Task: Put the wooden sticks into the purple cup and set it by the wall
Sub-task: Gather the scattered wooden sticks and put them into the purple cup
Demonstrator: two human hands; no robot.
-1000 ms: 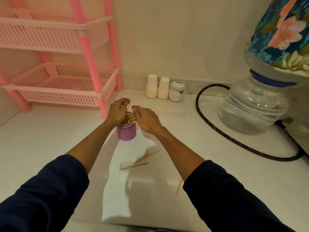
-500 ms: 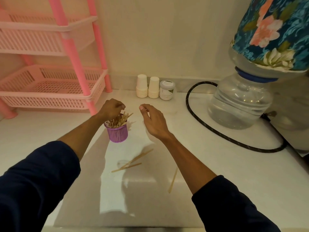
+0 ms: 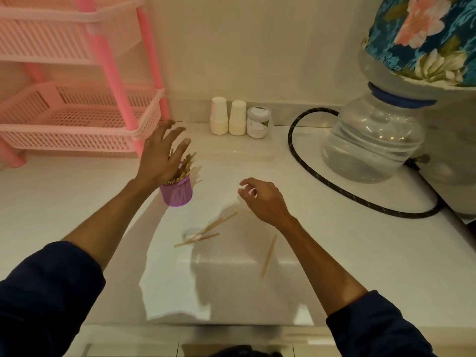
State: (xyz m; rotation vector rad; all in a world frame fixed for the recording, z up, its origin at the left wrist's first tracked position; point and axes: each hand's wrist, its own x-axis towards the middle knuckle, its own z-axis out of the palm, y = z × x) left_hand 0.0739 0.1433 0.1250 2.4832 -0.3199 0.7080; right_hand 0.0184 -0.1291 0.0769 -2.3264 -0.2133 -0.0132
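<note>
A small purple cup (image 3: 176,194) stands on the white counter (image 3: 334,253), packed with a bundle of wooden sticks (image 3: 186,167) that lean to the right. My left hand (image 3: 161,155) is spread with straight fingers just above and left of the bundle, its palm against the sticks. My right hand (image 3: 262,199) hovers over the counter to the cup's right, fingers loosely curled, holding nothing. Loose wooden sticks (image 3: 203,231) lie crossed on the counter in front of the cup. One more stick (image 3: 268,255) lies apart, nearer me, under my right forearm.
A pink plastic shelf rack (image 3: 85,124) stands at the back left. By the wall are two stacks of white paper cups (image 3: 228,117) and a small lidded jar (image 3: 258,122). A black hose (image 3: 334,186) loops round a big water bottle (image 3: 371,143) at the right.
My left hand has let go of the sticks in the cup and spread open. My right hand has drawn back from the cup towards the loose sticks.
</note>
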